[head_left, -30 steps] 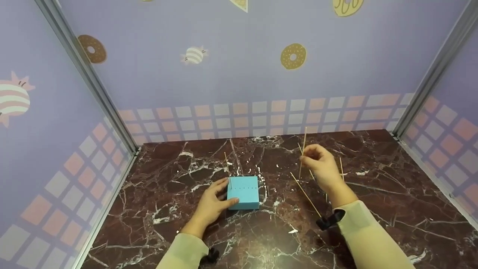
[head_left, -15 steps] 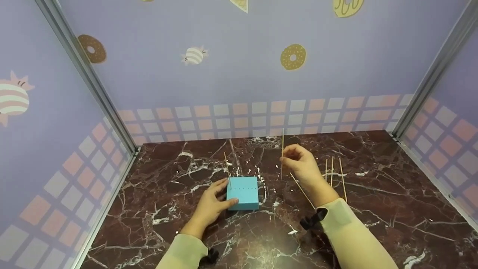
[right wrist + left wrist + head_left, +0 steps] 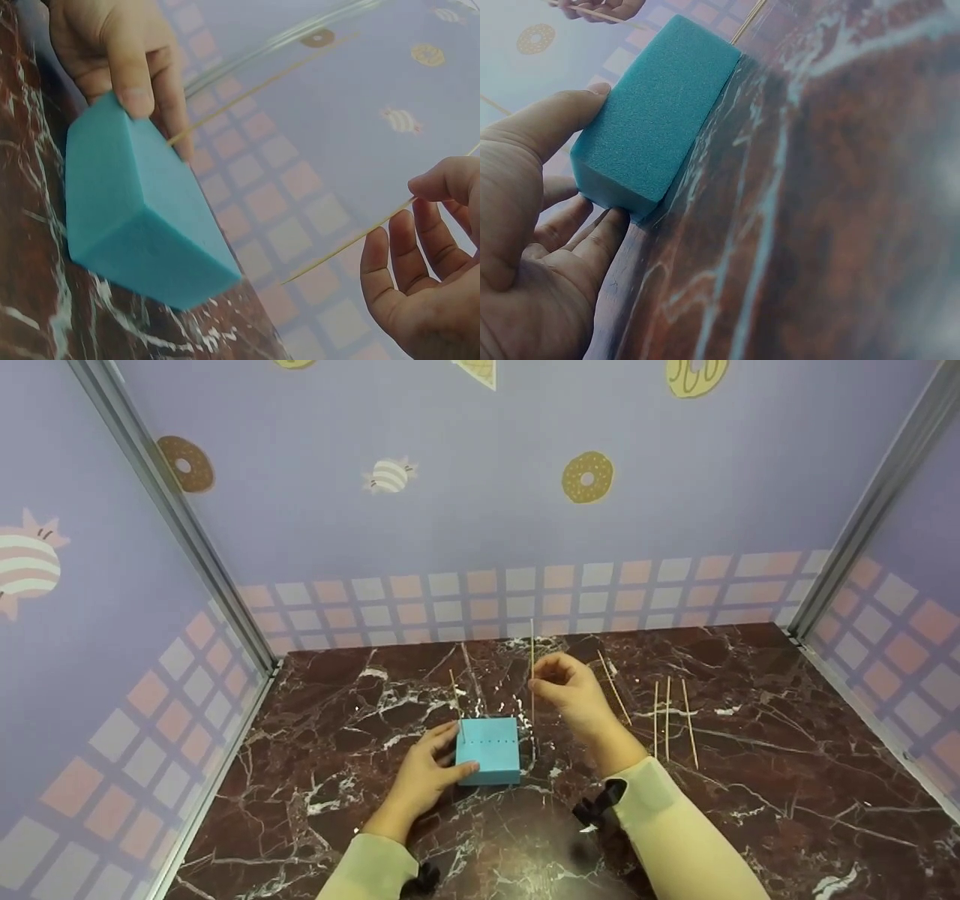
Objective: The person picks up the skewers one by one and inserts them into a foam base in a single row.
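A light blue foam block (image 3: 491,757) lies on the table, with a row of small dark holes across its top. One thin wooden skewer (image 3: 454,697) stands upright in the hole at the row's left end. My left hand (image 3: 422,776) holds the block at its left side, thumb on the front and fingers behind, as the left wrist view (image 3: 649,112) also shows for the foam. To the right and above the block, my right hand (image 3: 577,701) pinches another skewer (image 3: 532,649) upright between thumb and fingertips. In the right wrist view its lower end (image 3: 315,270) hangs apart from the foam.
Several more skewers (image 3: 668,720) lie on the dark marbled table (image 3: 750,825) to the right, and a slanted one (image 3: 615,690) lies just beyond my right hand. Small white flecks (image 3: 589,828) dot the surface. Patterned purple walls (image 3: 480,525) enclose the back and sides.
My right hand has moved left toward the block with the skewer upright in its pinch, uncovering the skewers on the right. The left hand and the block have stayed in place.
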